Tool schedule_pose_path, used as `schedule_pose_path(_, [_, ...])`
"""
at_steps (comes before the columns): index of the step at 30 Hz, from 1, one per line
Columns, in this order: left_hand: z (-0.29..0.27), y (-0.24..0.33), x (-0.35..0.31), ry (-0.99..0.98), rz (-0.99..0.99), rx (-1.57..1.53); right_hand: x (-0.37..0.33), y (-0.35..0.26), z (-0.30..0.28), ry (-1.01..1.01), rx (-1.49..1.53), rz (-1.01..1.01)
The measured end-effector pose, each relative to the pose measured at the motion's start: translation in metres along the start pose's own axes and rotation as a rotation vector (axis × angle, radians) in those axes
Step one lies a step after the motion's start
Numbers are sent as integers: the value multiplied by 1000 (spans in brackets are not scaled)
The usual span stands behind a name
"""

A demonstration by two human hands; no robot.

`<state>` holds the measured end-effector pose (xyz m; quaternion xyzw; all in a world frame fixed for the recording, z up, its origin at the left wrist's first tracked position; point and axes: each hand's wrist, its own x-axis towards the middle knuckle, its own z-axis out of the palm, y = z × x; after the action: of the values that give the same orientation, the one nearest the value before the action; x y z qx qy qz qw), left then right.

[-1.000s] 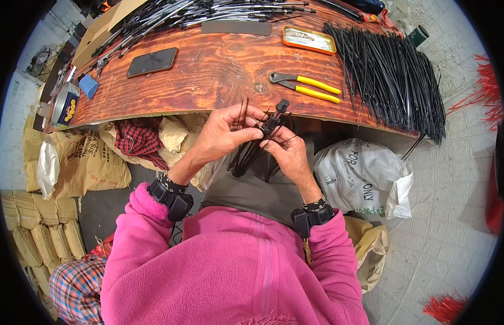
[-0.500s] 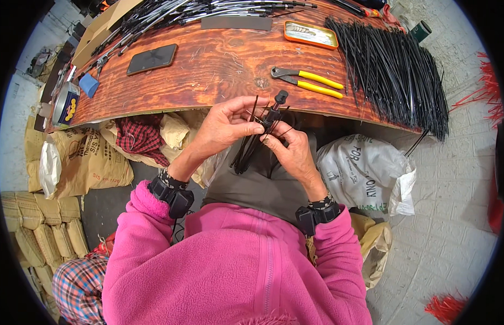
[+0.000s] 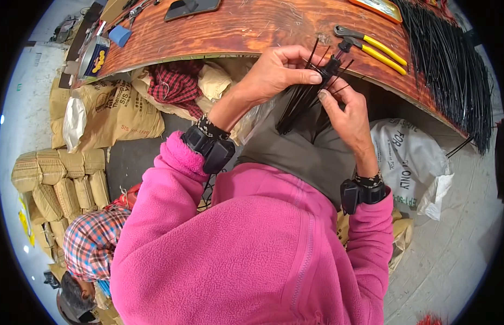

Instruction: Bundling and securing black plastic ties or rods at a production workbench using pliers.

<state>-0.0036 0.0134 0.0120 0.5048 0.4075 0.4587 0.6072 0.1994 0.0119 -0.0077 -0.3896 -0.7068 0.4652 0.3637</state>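
Observation:
A black ringed hub [image 3: 332,67] on a short post tilts up and away over my lap, just off the near edge of the table. Below it hangs a bundle of thin black rods [image 3: 296,108], with some loose ends sticking out around the hub. My left hand [image 3: 279,75] pinches at the hub's left side between thumb and fingers. From the lower right, my right hand [image 3: 348,115] grips the piece just under the hub. Exactly which rods lie between the fingertips is hidden. Yellow-handled nippers [image 3: 379,50] lie on the table beyond the post.
The wooden table [image 3: 230,33] curves across the top. It carries a phone [image 3: 191,7], a blue piece [image 3: 119,36], a tin [image 3: 95,57], an orange-rimmed tray [image 3: 399,14] and many black rods [image 3: 452,70]. Sacks [image 3: 114,111] stand below. A person in plaid [image 3: 92,244] is lower left.
The view has swung, so table and hands sit farther right and higher, and more of the person at lower left shows. Both hands stay closed on the hub piece.

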Motion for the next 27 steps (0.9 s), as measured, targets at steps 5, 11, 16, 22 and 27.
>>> schedule_pose_path(5, [5,2,0,-20,10,28,-2,3,0,-3,120,33])
schedule_pose_path(11, [4,7,-7,-4,6,128,0,9,5,-10,227,50])
schedule_pose_path(16, [11,2,1,-8,35,135,0,20,-2,-15,299,22])
schedule_pose_path(22, [12,2,3,-3,18,85,2,20,-7,-21,273,61])
schedule_pose_path(27, [7,-2,4,31,45,81,7,16,-4,-9,225,41])
